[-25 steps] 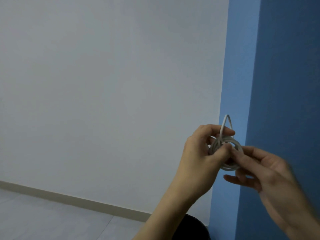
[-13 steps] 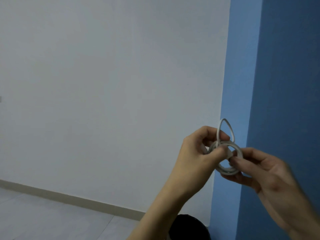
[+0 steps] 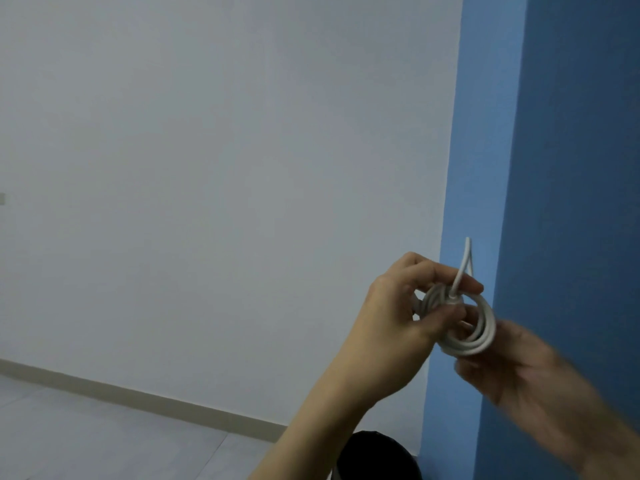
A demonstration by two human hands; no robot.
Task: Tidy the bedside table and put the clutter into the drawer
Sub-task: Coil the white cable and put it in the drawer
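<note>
Left hand [image 3: 398, 320] raised at chest height, thumb and fingers pinching the coiled white cable [image 3: 474, 327]. Right hand [image 3: 526, 372], blurred, supports the coil from below, fingers loosely curled.

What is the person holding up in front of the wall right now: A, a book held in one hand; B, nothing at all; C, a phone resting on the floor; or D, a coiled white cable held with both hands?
D: the left hand pinches a coiled white cable while the blurred right hand supports it from below, with a small loop sticking up above the coil.
</note>
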